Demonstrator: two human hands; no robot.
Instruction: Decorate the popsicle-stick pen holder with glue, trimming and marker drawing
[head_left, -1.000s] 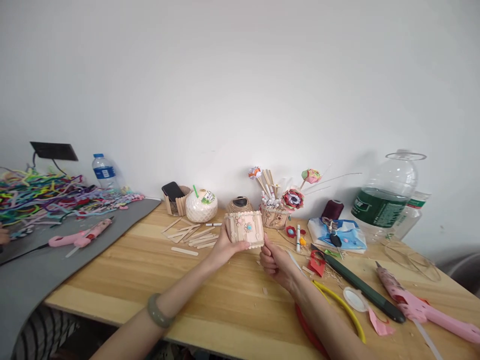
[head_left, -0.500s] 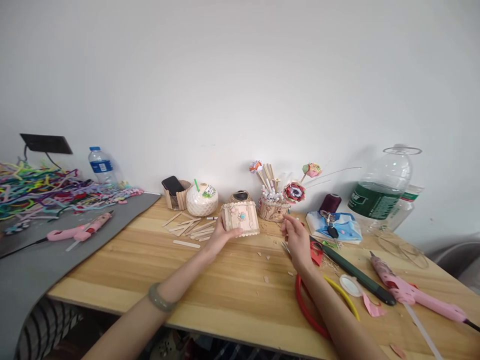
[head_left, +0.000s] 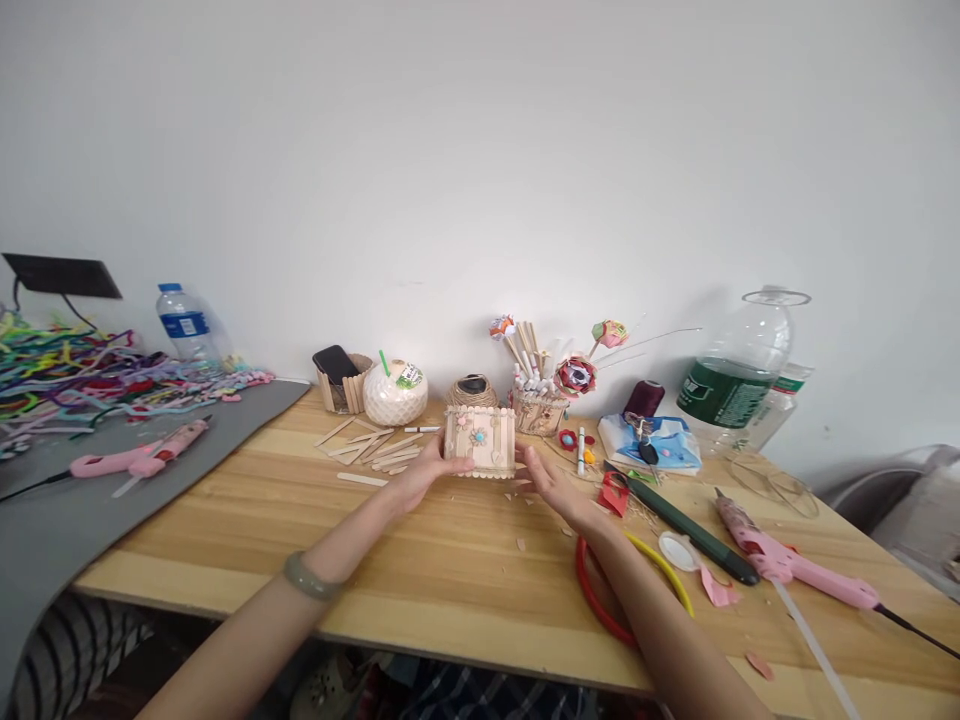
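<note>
A small craft-stick box (head_left: 480,450), its front decorated with little flowers and a blue bead, is held over the table. My left hand (head_left: 424,478) grips its left lower side, thumb across the front. At its lower right corner is my right hand (head_left: 551,485), thumb and fingers apart; whether the fingertips touch the box cannot be made out. Behind the box stands a roll of twine (head_left: 472,388). Loose craft sticks (head_left: 382,452) lie left of it. A craft-stick holder (head_left: 538,412) with paper flowers and sticks is behind my right hand.
Pink glue guns lie at the right (head_left: 810,575) and left (head_left: 142,458). Red-handled scissors (head_left: 600,600) lie under my right forearm, near a dark green tool (head_left: 694,530). A wrapped coconut (head_left: 396,395), a large bottle (head_left: 731,390) and pipe cleaners (head_left: 75,385) stand or lie farther back.
My right hand has moved left from beside the stick holder to the box's right corner, uncovering a red flower and a white tube. My left hand still holds the box. The view shifted slightly.
</note>
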